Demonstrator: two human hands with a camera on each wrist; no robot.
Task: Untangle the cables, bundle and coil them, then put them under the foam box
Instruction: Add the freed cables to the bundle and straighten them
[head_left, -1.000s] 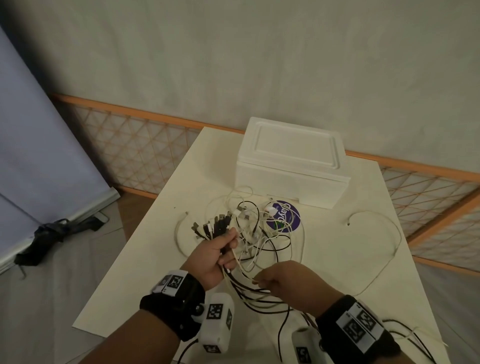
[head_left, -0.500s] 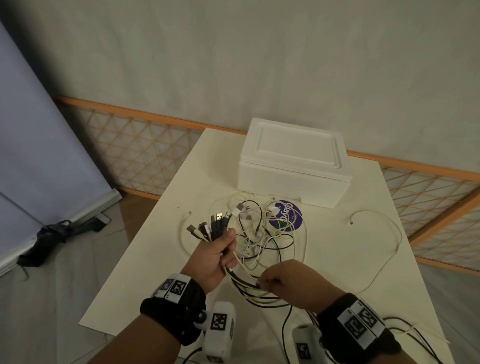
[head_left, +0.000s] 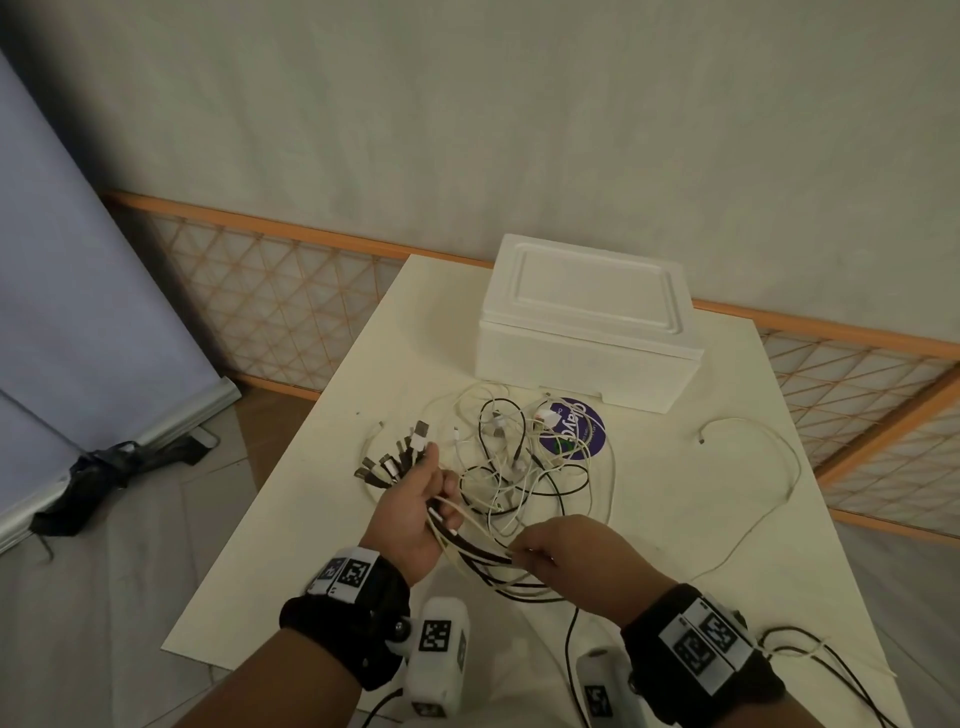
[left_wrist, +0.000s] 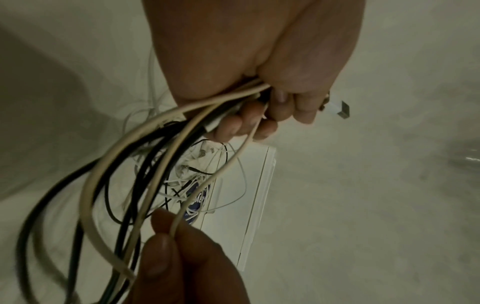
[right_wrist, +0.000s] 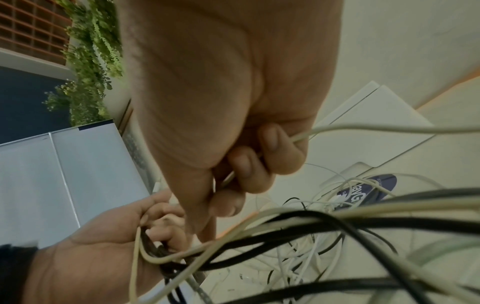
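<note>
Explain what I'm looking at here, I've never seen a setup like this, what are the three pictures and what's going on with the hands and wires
No machine: a person wears three cameras. One on the head looks down at a table; one on each wrist looks along that hand.

The left hand grips a bunch of cables near their plugs. The right hand pinches one pale cable from the bunch.

On the table lie a tangle of more cables, a purple sticker and a white foam box.
</note>
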